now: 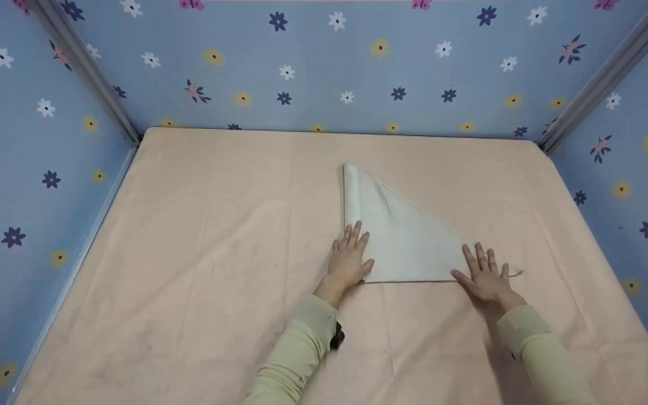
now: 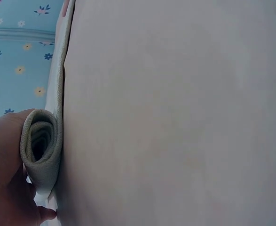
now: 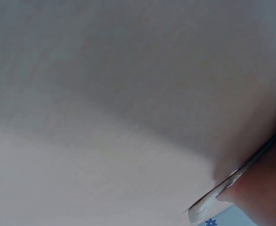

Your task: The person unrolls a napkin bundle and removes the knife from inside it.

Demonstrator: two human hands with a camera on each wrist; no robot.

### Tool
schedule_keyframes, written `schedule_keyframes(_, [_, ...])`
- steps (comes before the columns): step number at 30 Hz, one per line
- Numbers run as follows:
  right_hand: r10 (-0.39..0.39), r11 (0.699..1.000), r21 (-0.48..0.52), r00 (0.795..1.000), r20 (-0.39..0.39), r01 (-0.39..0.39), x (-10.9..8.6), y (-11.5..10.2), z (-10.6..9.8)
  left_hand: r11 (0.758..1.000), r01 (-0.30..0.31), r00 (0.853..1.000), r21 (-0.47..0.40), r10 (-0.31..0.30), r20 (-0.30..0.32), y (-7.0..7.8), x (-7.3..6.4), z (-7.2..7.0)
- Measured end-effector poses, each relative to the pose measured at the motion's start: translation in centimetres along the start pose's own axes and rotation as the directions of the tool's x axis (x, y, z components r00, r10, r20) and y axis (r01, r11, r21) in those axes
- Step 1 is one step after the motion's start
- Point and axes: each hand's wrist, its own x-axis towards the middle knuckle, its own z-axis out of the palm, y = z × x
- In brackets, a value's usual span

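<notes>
From where I stand, the pale cloth [image 1: 414, 247] lies on the bench [image 1: 217, 225], a triangle spreading rightward from the roll [image 1: 352, 188] along its left side. The left hand [image 1: 347, 260] lies over the roll's near end, fingers extended and spread, its grip loose and not clasping. The right hand [image 1: 484, 280], well to the right of the roll, is flat and splayed on the narrow corner, grip slack.

If this is rolling, I'd keep light, even pressure along the whole roll, not just its near end, and let the right hand hold the cloth taut. The crease [image 1: 390, 201] right of the roll's far end would be worth smoothing out.

The right hand covers most of the corner, and I can't tell how the underside lies. The roll's hollow end shows only from the left wrist; the right-wrist view is mostly bench and shadow, its fingertips hidden.
</notes>
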Motion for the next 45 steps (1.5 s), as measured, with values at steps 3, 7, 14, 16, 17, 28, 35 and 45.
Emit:
schedule_keyframes(3, [-0.003,1.0,0.007,1.0,-0.002,0.003,0.0,0.0,0.0,1.0,-0.001,1.0,-0.003,0.001,0.003,-0.1,-0.1,-0.1])
schedule_keyframes(7, [-0.001,1.0,0.005,1.0,-0.005,0.001,0.0,-0.1,0.0,1.0,0.007,1.0,-0.009,-0.007,0.013,-0.2,-0.2,-0.2])
schedule_keyframes(14, [0.004,1.0,-0.005,1.0,-0.007,-0.005,0.0,-0.1,0.1,1.0,0.01,1.0,0.0,-0.01,0.018,-0.4,-0.3,-0.5])
schedule_keyframes(16, [0.006,1.0,-0.008,1.0,-0.007,-0.006,0.0,-0.1,0.1,1.0,0.011,1.0,-0.002,-0.011,0.018,-0.5,-0.3,-0.5])
schedule_keyframes(17, [0.006,1.0,-0.011,1.0,-0.008,-0.007,0.0,-0.1,0.1,1.0,0.011,1.0,-0.005,-0.011,0.017,-0.5,-0.3,-0.6])
schedule_keyframes(28, [0.007,1.0,-0.006,1.0,-0.006,-0.007,0.1,-0.2,0.0,1.0,0.013,1.0,0.002,-0.013,0.013,-0.9,-0.5,-0.9])
schedule_keyframes(35, [-0.003,1.0,0.008,1.0,-0.004,0.003,0.0,-0.2,-0.1,1.0,0.002,1.0,-0.01,-0.002,-0.002,-1.2,-0.7,-1.1])
schedule_keyframes(45, [0.0,1.0,0.01,1.0,-0.007,0.0,0.0,-0.1,-0.1,1.0,0.003,1.0,-0.023,-0.003,0.004,-1.6,-0.9,-1.2])
